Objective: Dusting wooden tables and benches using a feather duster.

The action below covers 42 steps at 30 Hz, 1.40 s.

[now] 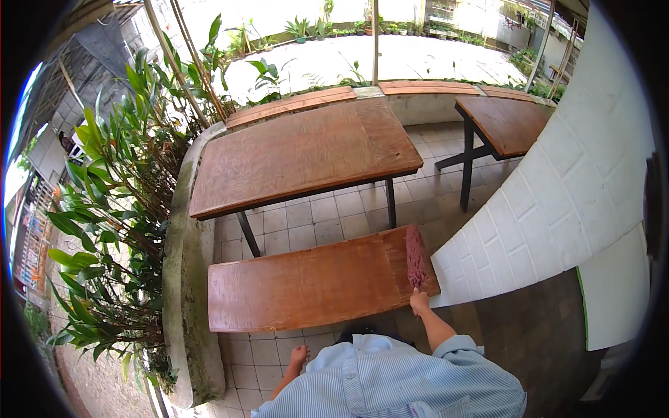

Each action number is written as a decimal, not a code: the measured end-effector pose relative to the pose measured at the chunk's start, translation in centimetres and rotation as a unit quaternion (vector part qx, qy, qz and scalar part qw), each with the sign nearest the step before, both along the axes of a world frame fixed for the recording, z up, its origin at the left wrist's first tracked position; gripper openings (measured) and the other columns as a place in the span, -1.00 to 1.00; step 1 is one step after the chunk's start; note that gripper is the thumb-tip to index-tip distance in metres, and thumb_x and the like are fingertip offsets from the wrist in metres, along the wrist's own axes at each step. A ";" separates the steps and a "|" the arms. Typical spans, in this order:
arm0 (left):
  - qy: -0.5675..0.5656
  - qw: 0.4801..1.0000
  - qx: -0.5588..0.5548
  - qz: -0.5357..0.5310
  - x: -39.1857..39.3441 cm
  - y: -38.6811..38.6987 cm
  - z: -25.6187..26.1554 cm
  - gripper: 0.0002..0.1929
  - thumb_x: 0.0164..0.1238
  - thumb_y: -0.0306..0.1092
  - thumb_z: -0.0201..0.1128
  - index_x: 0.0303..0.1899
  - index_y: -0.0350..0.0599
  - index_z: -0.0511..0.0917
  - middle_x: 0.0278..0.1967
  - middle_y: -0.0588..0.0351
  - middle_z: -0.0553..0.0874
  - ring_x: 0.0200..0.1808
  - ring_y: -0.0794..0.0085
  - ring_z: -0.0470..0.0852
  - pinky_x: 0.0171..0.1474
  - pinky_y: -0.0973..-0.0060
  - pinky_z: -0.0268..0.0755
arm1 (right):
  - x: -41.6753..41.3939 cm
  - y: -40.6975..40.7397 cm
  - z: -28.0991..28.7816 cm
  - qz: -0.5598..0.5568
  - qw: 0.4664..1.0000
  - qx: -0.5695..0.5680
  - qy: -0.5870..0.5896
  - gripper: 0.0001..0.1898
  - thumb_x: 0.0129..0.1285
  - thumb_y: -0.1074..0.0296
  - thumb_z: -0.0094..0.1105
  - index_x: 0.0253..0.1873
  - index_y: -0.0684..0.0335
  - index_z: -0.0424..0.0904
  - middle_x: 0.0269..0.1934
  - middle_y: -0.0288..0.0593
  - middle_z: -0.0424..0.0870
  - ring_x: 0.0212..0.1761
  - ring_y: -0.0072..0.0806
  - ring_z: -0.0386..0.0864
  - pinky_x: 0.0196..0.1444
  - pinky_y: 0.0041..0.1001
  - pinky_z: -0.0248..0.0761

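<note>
My right hand (pixel 419 302) is closed around the handle of a dusty-pink fluffy duster (pixel 415 253). The duster's head lies over the right end of a varnished wooden bench (pixel 303 287) and points away from me; it appears to touch the wood. Low beside my body, my left hand (pixel 299 355) hangs in front of the bench's near edge with its fingers curled and nothing seen in them. Beyond the bench stands a wooden table (pixel 298 157) with a worn brown top and black legs.
A white block-patterned wall (pixel 502 266) meets the bench's right end. To the left runs a mossy concrete planter edge (pixel 183 313) with tall leafy plants (pixel 120 219). A second table (pixel 502 120) stands at the far right, and a low wall with wooden seat slats (pixel 292 107) lies behind.
</note>
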State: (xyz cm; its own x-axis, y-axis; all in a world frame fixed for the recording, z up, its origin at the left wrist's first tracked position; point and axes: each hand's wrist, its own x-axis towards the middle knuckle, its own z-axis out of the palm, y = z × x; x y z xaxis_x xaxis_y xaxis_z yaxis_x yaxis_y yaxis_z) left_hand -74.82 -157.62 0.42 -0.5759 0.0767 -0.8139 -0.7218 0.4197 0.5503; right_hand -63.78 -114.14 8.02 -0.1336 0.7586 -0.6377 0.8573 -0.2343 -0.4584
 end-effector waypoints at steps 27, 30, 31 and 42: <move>-0.002 0.998 -0.023 -0.060 0.8 1.1 4.9 -0.70 0.14 -0.23 -0.01 -0.19 -0.23 0.49 -0.38 0.13 0.60 -0.48 0.54 0.51 -0.52 0.60 0.29 | 8.2 -5.9 0.6 0.042 0.993 -0.064 -0.085 -0.49 0.21 -0.04 -0.28 -0.14 0.35 0.45 -0.20 0.18 0.50 -0.12 0.00 0.45 -0.13 -0.17 0.31; -0.072 0.991 -0.049 -0.105 2.3 0.7 4.9 -0.61 0.19 -0.17 -0.09 0.00 -0.18 0.36 -0.13 0.06 0.54 -0.17 0.36 0.50 -0.10 0.34 0.28 | 10.2 -5.7 3.7 0.281 0.946 0.095 -0.131 -0.49 0.21 -0.01 -0.24 -0.17 0.42 0.46 -0.28 0.25 0.51 -0.17 0.04 0.47 -0.18 -0.16 0.32; -0.058 0.993 -0.055 -0.092 2.6 0.7 4.6 -0.64 0.17 -0.20 -0.06 -0.07 -0.21 0.41 -0.23 0.09 0.57 -0.30 0.44 0.51 -0.28 0.45 0.30 | 10.5 -5.8 4.1 0.246 0.955 0.098 -0.133 -0.49 0.21 -0.01 -0.25 -0.19 0.43 0.46 -0.28 0.26 0.50 -0.17 0.05 0.47 -0.17 -0.16 0.32; -0.047 0.994 -0.059 -0.078 4.7 1.2 3.3 -0.66 0.13 -0.20 -0.02 -0.14 -0.24 0.47 -0.32 0.11 0.60 -0.42 0.51 0.52 -0.45 0.57 0.31 | 15.0 -6.2 5.7 0.262 0.950 0.083 -0.148 -0.49 0.22 0.01 -0.26 -0.25 0.47 0.47 -0.23 0.23 0.49 -0.16 0.06 0.45 -0.15 -0.13 0.29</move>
